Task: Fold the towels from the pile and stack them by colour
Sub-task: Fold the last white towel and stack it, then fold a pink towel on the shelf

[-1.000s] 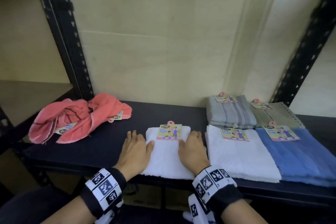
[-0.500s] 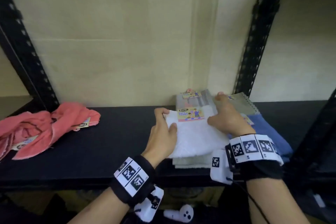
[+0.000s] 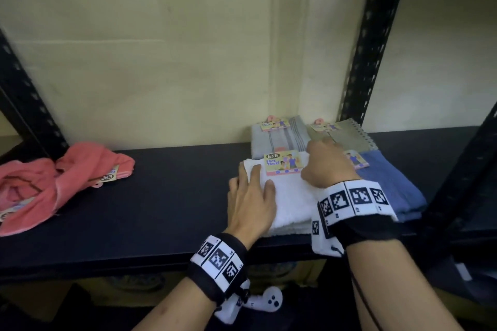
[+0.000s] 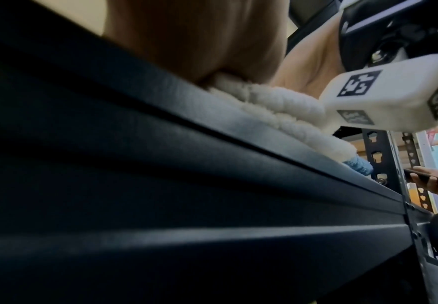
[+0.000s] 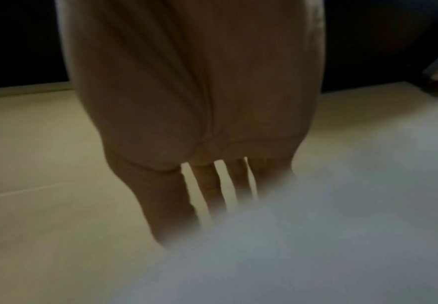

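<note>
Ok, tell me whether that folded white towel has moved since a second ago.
Yes. The white towel has moved right along the shelf, away from the pink pile; it now lies on the white stack beside the blue towel.

left wrist: your left hand (image 3: 251, 203) has a black band with white square marker tags wrapped round it
right wrist: your right hand (image 3: 326, 166) has the same black band, bigger tag row
under wrists: white camera pods with tags
arms: bare, no sleeves
cable: thin black one along your right forearm
</note>
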